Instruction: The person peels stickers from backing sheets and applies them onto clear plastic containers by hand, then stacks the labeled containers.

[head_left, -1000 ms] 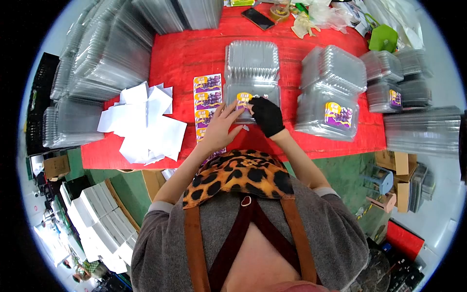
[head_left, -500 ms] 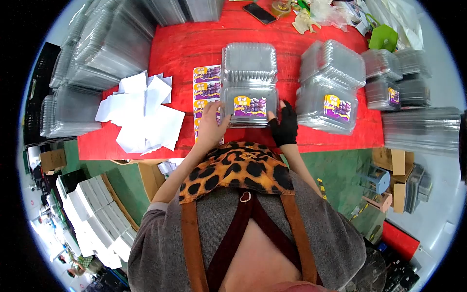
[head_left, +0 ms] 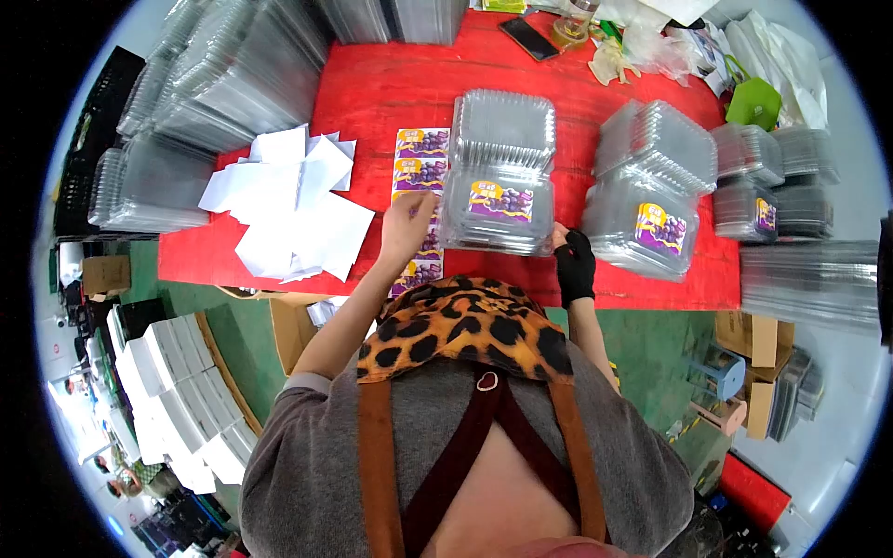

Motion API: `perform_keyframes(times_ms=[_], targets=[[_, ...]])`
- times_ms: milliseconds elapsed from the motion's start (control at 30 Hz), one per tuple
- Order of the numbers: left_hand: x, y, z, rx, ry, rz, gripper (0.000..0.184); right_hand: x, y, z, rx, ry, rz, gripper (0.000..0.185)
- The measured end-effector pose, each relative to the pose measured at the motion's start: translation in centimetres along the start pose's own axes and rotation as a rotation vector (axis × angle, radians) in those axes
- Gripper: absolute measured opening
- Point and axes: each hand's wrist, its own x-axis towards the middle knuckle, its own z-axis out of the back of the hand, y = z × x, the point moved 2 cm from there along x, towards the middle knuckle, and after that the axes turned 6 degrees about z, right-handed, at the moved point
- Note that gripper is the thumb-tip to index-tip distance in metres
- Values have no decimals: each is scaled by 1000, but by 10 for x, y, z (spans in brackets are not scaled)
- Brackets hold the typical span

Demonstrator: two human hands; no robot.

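A clear plastic clamshell container (head_left: 498, 234) with a purple grape label (head_left: 500, 202) lies in front of me, its hinged half raised behind it. My left hand (head_left: 407, 226), bare and with curled fingers, reaches over a sheet of grape stickers (head_left: 420, 174) to the container's left edge. Its fingertips are partly hidden. At the container's front right corner is my right hand (head_left: 576, 266), in a black fingerless glove. The thumb and bent fingers close on that edge. Right of it stands a stack of clamshell containers (head_left: 642, 237), the top one labelled.
White paper sheets (head_left: 298, 209) lie scattered on the red table (head_left: 381, 79). Tall stacks of clear containers (head_left: 233, 79) rise at the left. Smaller containers (head_left: 744, 153) stand at the right. A phone (head_left: 528, 39) and a glass cup (head_left: 571, 28) are at the back.
My left hand has gone from spread fingers over the sticker sheet to curled ones. My right hand has slid towards me along the container, which has turned slightly. The view has shifted.
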Motion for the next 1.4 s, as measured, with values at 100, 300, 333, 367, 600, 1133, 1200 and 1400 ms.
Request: perform_keyframes(times_ms=[100,300,333,367,600,1133,1200,1400], targets=[[39,26,4,140,-185,0,40,13,-15,-7,761,59,-404,38],[87,41,0,615,-475,181,58,52,-9,-40,1139,308,-542,43],[89,41,1,635,-459,202,59,52,-7,-43,1070,287,-426,46],[92,42,3,655,-444,224,59,50,-6,-46,999,267,-311,50],[87,42,0,538,-637,150,62,41,-2,-45,708,243,35,64],[92,67,23,90,-585,-53,25,55,83,121,361,-195,352,60],[92,77,24,-104,-439,-72,24,60,69,167,383,-274,282,56],[50,23,28,-496,5,109,28,64,15,234,571,-443,-29,43]])
